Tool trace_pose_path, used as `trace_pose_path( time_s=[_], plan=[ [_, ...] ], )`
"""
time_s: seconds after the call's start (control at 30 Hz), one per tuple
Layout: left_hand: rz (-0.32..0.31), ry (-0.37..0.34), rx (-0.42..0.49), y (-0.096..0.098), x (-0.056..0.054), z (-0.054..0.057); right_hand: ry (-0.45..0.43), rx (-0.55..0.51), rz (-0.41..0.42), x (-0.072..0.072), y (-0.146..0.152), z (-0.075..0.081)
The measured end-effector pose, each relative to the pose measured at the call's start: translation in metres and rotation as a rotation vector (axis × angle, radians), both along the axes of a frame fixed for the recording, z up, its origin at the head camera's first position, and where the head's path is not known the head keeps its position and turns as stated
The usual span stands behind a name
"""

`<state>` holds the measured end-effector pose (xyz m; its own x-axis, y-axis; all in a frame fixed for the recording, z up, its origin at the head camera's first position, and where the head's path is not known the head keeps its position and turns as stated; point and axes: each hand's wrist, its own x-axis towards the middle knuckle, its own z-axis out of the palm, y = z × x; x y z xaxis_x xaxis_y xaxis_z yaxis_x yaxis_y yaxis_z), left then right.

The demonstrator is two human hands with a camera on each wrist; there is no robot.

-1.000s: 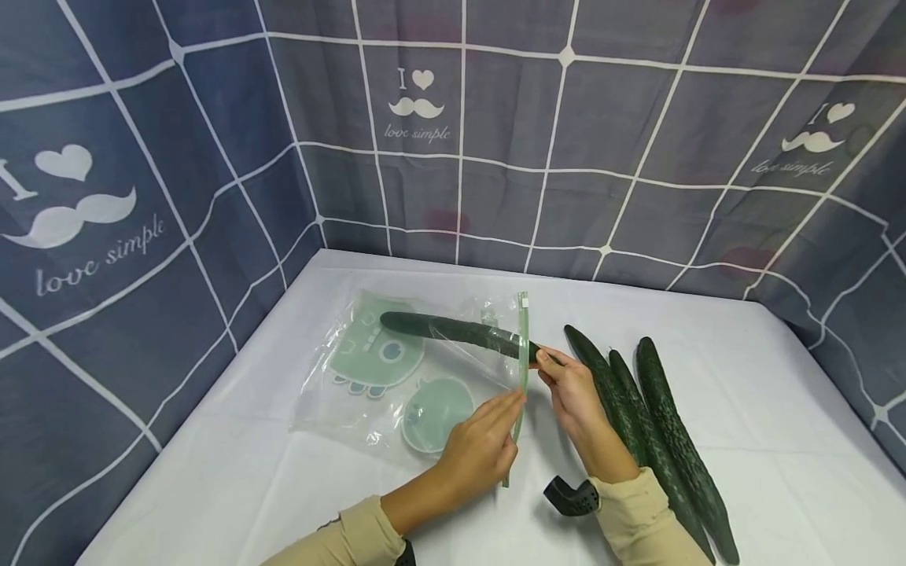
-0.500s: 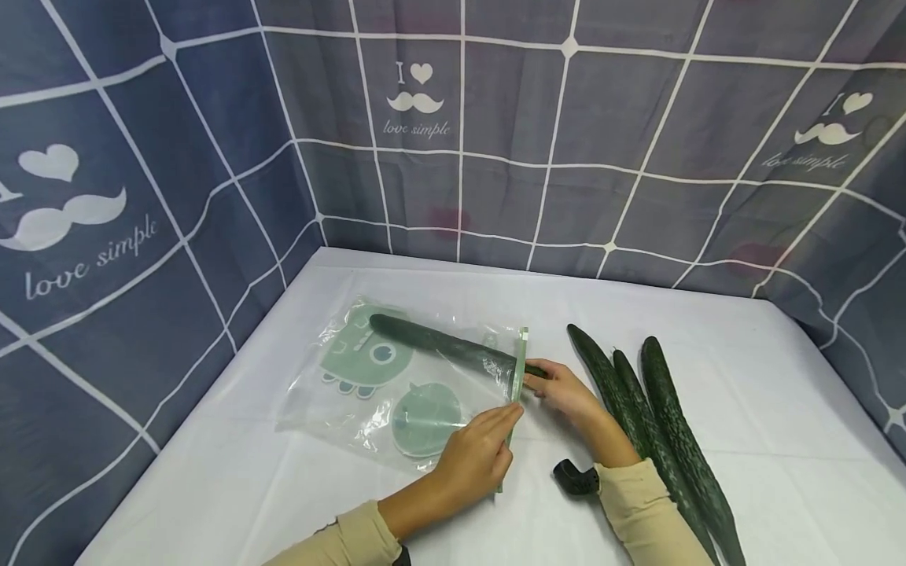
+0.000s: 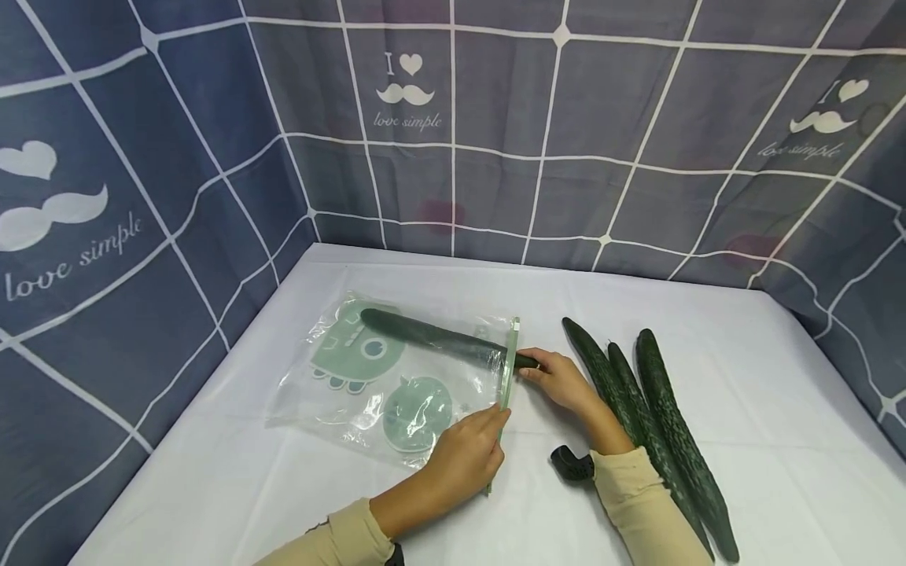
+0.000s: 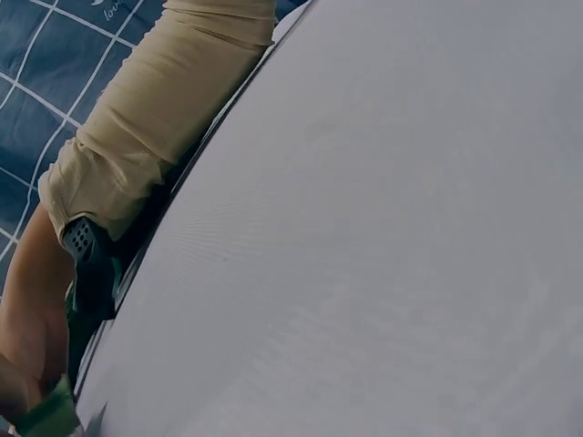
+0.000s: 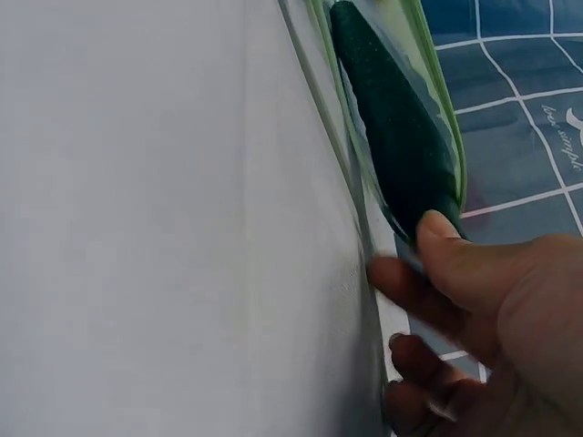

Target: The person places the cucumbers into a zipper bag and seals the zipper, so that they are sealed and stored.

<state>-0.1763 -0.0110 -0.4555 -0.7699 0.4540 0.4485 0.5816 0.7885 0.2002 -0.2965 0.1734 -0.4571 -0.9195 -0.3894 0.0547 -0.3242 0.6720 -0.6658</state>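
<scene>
In the head view, a dark green cucumber (image 3: 432, 336) lies mostly inside a clear plastic zip bag (image 3: 318, 420) printed with pale green cartoon shapes. Its near end sticks out past the green zip strip (image 3: 510, 346). My right hand (image 3: 562, 383) pinches that end between thumb and fingers, just right of the bag's mouth. My left hand (image 3: 463, 456) grips the lower part of the zip edge. The right wrist view shows the cucumber (image 5: 392, 109) between the parted green edges, with the thumb (image 5: 442, 228) on its end. The left hand's own fingers are not clear in the left wrist view.
Several more cucumbers are in view; those outside the bag (image 3: 668, 424) lie side by side to the right, partly behind the right forearm. A white cloth (image 3: 212, 479) covers the table. Dark checked curtains (image 3: 488, 189) stand behind and at both sides. Black cameras (image 3: 572, 464) sit at the wrists.
My right hand has lowered and moved left, and the cucumber has slid slightly deeper into the bag. My left hand keeps its hold on the zip edge. The view has shifted a little.
</scene>
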Motion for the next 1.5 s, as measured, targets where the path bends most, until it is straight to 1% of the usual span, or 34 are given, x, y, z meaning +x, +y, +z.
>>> trace_pose_path(
  time_s=[0.1,0.2,0.3,0.5,0.77,0.87,1.03,1.17,1.3,1.4,1.5],
  plan=[
    [0.002,-0.017,-0.041,-0.001,0.0,0.001,0.014,0.029,0.034,-0.005,-0.003,-0.001],
    [0.001,-0.021,-0.057,-0.003,-0.001,0.001,0.017,0.054,0.067,-0.007,-0.004,-0.003],
    [-0.013,-0.013,-0.056,-0.004,-0.002,0.001,0.012,0.08,0.085,-0.009,-0.006,-0.002],
    [-0.028,-0.015,-0.04,-0.005,-0.004,0.003,0.044,0.151,0.161,-0.012,-0.008,0.004],
    [-0.034,-0.033,-0.026,-0.006,-0.004,0.004,0.026,0.231,0.198,-0.017,-0.01,0.004],
    [-0.035,-0.028,-0.015,-0.006,-0.004,0.005,0.001,0.263,0.193,-0.018,-0.012,0.007],
    [-0.036,-0.008,-0.004,-0.008,-0.005,0.005,-0.004,0.29,0.193,-0.021,-0.019,0.013],
    [-0.052,0.011,0.024,-0.009,-0.005,0.006,0.034,0.309,0.179,-0.027,-0.026,0.016],
    [-0.056,0.012,0.046,-0.009,-0.005,0.007,0.008,0.32,0.152,-0.034,-0.033,0.019],
    [-0.054,0.014,0.051,-0.01,-0.006,0.007,-0.036,0.329,0.137,-0.037,-0.038,0.021],
    [-0.052,0.019,0.059,-0.011,-0.006,0.007,-0.036,0.355,0.12,-0.039,-0.042,0.022]
  ],
)
